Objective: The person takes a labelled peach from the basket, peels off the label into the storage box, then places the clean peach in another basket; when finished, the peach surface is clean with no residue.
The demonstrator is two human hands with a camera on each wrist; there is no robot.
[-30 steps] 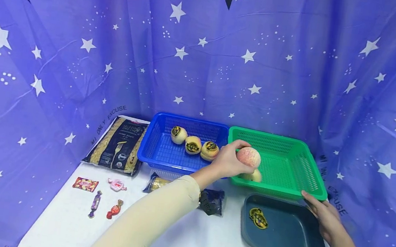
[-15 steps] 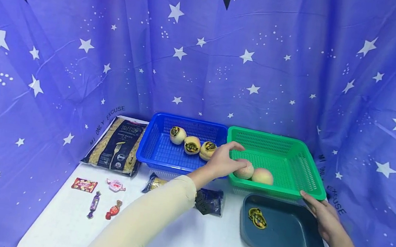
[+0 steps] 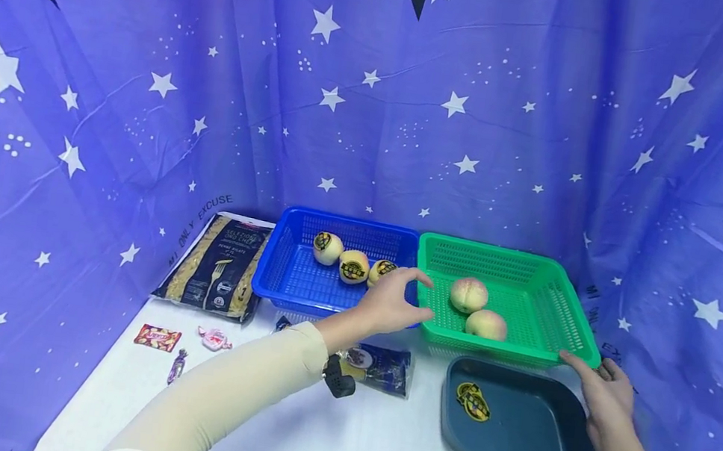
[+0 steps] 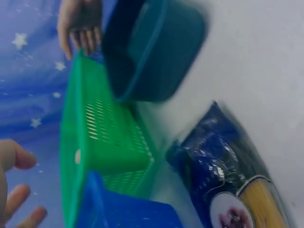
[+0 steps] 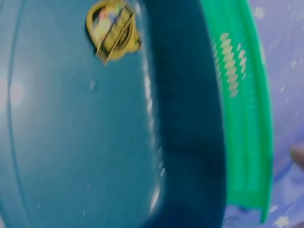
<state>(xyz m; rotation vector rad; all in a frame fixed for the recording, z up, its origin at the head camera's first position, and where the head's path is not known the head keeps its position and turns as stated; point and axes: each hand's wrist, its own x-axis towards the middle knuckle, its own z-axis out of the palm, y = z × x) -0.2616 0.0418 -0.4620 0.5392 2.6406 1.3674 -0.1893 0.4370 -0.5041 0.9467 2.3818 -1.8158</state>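
My left hand (image 3: 393, 301), empty, hovers over the right front corner of the blue basket (image 3: 308, 302), thumb and fingers spread apart. In the blue basket lie three peaches with black-and-yellow labels; the rightmost peach (image 3: 381, 271) is partly hidden by that hand. Inside the green basket (image 3: 542, 300) rest two peaches, one peach (image 3: 469, 295) behind the other peach (image 3: 487, 324), with no labels showing. My right hand (image 3: 611, 399) touches the green basket's front right rim with a fingertip. Peeled labels (image 3: 473, 402) lie in the dark teal tray (image 3: 526, 426).
A pasta bag (image 3: 214, 264) stands left of the blue basket. A dark blue packet (image 3: 378, 367) lies in front, partly behind my left forearm. Wrapped candies, among them a red packet (image 3: 157, 337) and a pink candy (image 3: 214, 339), lie at left. A starry curtain (image 3: 376, 107) hangs behind.
My left hand has set a peach down in the green basket beside the other, let go and drawn back left toward the blue basket. The right hand has stayed at the rim.
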